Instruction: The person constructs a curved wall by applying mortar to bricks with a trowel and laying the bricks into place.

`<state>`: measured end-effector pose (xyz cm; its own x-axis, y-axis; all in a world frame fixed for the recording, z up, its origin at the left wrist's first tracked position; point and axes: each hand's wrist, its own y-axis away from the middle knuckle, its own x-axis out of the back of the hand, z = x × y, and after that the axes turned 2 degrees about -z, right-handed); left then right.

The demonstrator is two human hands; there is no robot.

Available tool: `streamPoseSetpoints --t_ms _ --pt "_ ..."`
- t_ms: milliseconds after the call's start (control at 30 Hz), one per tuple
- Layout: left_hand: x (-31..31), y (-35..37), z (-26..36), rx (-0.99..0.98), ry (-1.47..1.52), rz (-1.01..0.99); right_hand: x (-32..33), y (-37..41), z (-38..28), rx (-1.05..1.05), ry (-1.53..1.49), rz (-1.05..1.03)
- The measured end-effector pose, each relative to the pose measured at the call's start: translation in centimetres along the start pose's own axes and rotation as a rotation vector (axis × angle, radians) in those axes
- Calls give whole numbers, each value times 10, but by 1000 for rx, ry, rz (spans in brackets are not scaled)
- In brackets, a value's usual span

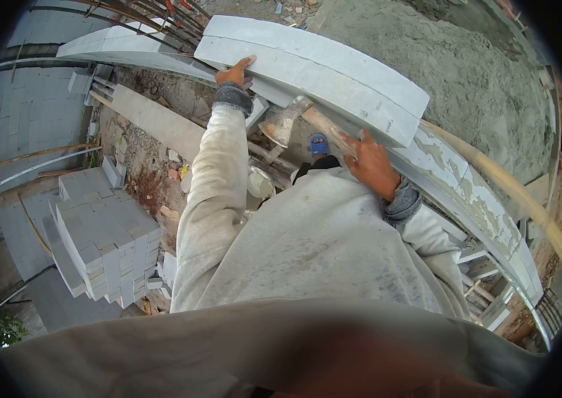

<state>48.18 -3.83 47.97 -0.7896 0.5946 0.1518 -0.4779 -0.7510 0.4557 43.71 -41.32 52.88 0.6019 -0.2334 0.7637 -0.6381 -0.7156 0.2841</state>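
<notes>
My right hand (pixel 375 167) is closed round the wooden handle of a hatchet (pixel 327 122). Its broad, dusty metal head (pixel 285 123) points to the left, just in front of the wall. My left hand (pixel 234 73) touches the near side of a pale block (pixel 314 74) on top of the wall, close to its left end. One finger there is stretched out against the block, and the other fingers are partly hidden. A thin joint line runs along the block's length. To its right, the lower course (pixel 460 179) carries smeared mortar.
Steel rebar (pixel 161 23) rises beyond the block at the upper left. Grey sand or mortar (pixel 420 60) lies behind the wall, with a bamboo pole (pixel 520 186) at the right. Stacked blocks (pixel 101 232), a plank (pixel 155 119) and a bucket (pixel 259 186) are below.
</notes>
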Motion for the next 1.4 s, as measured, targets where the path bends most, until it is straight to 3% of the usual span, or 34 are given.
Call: streamPoseSetpoints --t_ms 133,200,267,300,400,500,600,767,867,933,1000,1067,1167,1267,1300,1400 --pt "-17 10 -21 -73 141 40 8 48 34 69 -201 20" --pt "-28 37 -23 -2 146 -97 20 80 51 25 -337 -69" --pt "-47 72 -24 26 120 -147 28 116 69 -53 -311 -88" --pt "-53 76 -27 9 140 -61 29 137 77 -99 -303 -103" --pt "-39 26 -58 -24 202 -207 21 198 95 -323 -320 -86" --pt "-51 68 -42 -123 181 -129 -18 259 114 -290 -427 176" --pt "-61 86 -31 -177 145 -104 -28 282 97 -861 -1101 94" --pt "-57 84 -33 -172 145 -124 -64 225 79 -748 -1771 717" --pt "-55 73 -38 -174 155 -110 -65 164 68 -611 -1889 987" --pt "-51 64 -41 -156 159 -134 -56 134 56 -523 -1903 926" --pt "-49 62 -40 -149 156 -154 -41 122 48 -438 -1851 616" --pt "-52 65 -37 -142 160 -143 -34 117 44 -450 -1796 578" --pt "-58 76 -34 -136 168 -93 -33 117 45 -514 -1888 730" --pt "-58 76 -33 -150 182 -90 -33 117 45 -489 -1869 655" --pt "-58 75 -34 -147 201 -82 -29 117 42 -474 -1833 535" --pt "-57 74 -35 -144 211 -82 -19 121 44 -489 -1765 502"
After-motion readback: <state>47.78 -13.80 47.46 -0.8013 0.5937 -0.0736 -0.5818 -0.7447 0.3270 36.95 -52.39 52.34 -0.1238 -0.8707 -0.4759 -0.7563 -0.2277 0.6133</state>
